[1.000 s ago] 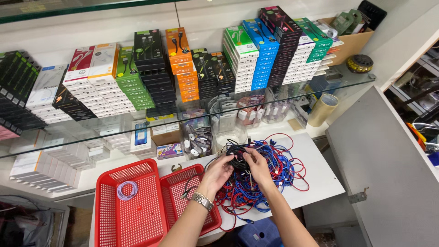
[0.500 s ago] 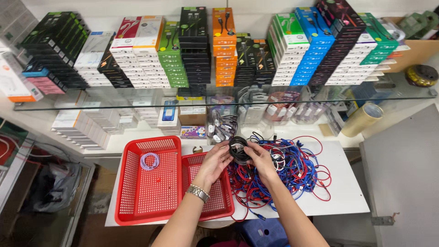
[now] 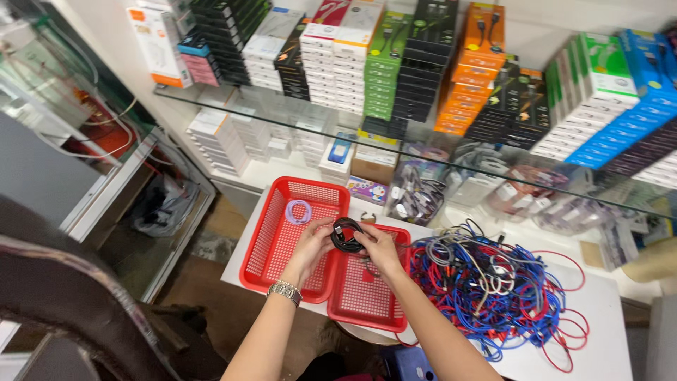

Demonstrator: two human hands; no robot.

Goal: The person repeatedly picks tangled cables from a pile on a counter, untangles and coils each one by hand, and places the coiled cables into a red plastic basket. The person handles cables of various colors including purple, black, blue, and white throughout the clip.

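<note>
We hold a coiled black cable (image 3: 347, 235) between both hands above the two red baskets, roughly over the seam where they meet. Our left hand (image 3: 312, 246), with a metal wristwatch (image 3: 285, 291) on its wrist, grips the coil's left side, and our right hand (image 3: 376, 248) grips its right side; the fingers (image 3: 326, 227) of both hands are curled in and pinching the loop, so neither hand is spread. The larger red basket (image 3: 276, 236) sits to the left on the white tabletop (image 3: 603, 303) and holds one small pale purple coiled cable (image 3: 298, 211) near its far end. The smaller red basket (image 3: 367, 302) lies just beside it on the right, touching or nearly touching it; what lies inside under our hands is hard to tell. To the right of the baskets a big tangled heap of red, blue, black and white cables (image 3: 493, 279) spreads across the tabletop, with loose red loops trailing toward the near edge. Beyond our hands a glass shelf (image 3: 296, 116) carries stacks of boxed goods in white, green, black, orange and blue (image 3: 416, 67), and under the glass stand more small boxes and clear bags of cables (image 3: 416, 194).
</note>
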